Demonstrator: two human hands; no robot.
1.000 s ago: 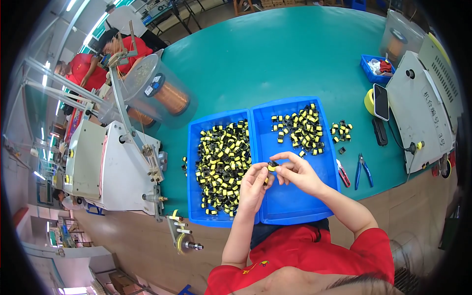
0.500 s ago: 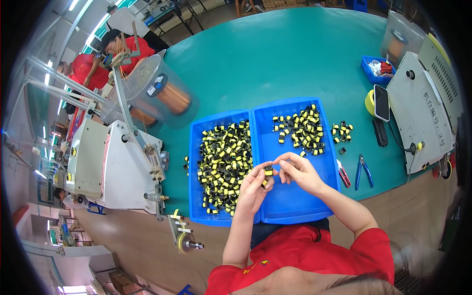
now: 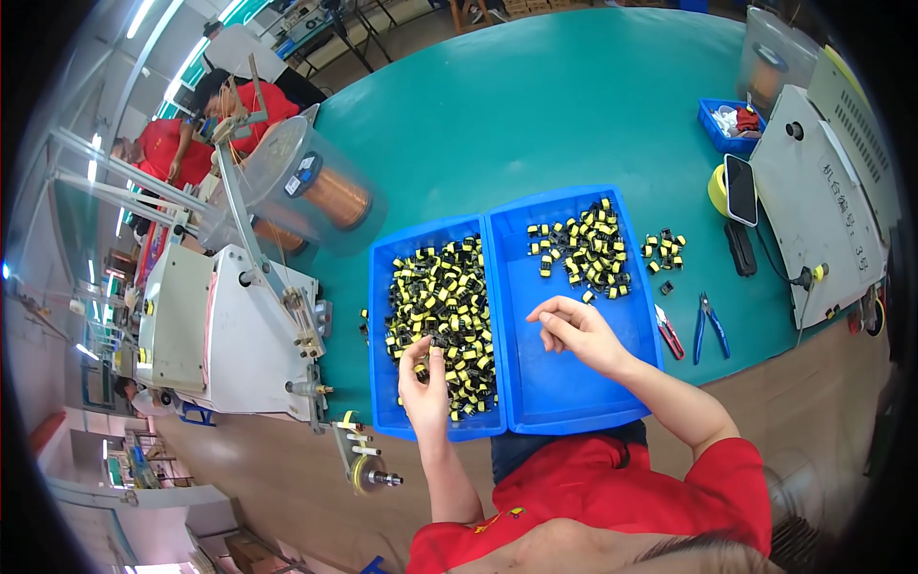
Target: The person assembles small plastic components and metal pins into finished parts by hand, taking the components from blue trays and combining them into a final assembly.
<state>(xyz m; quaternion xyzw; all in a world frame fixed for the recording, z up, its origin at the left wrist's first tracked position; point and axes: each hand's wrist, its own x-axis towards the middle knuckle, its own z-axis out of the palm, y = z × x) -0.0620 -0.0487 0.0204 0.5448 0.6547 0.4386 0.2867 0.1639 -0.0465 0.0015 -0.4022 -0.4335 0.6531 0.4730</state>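
Note:
Two blue trays sit side by side. The left tray (image 3: 380, 316) is filled with small black coil bobbins wrapped in yellow tape, and the right tray (image 3: 550, 402) has a looser heap of coil bobbins (image 3: 598, 251) at its far end. Over the left tray is my left hand (image 3: 424, 387), thumb and forefinger closed on a coil bobbin (image 3: 439, 341) at the near part of the pile. My right hand (image 3: 581, 335) hovers above the bare middle of the right tray, fingers curled together, with nothing visible in them.
Right of the trays lie loose bobbins (image 3: 666, 247), red-handled snips (image 3: 671, 337), blue pliers (image 3: 710, 330) and a phone (image 3: 739, 189). Grey machines stand at left (image 3: 258, 335) and right (image 3: 832, 191). A copper wire spool (image 3: 337, 196) stands beyond the left machine. Co-workers in red are far left.
My left hand has moved left and away from my right hand, from between the trays to over the pile in the left tray. My right hand has stayed nearly in place.

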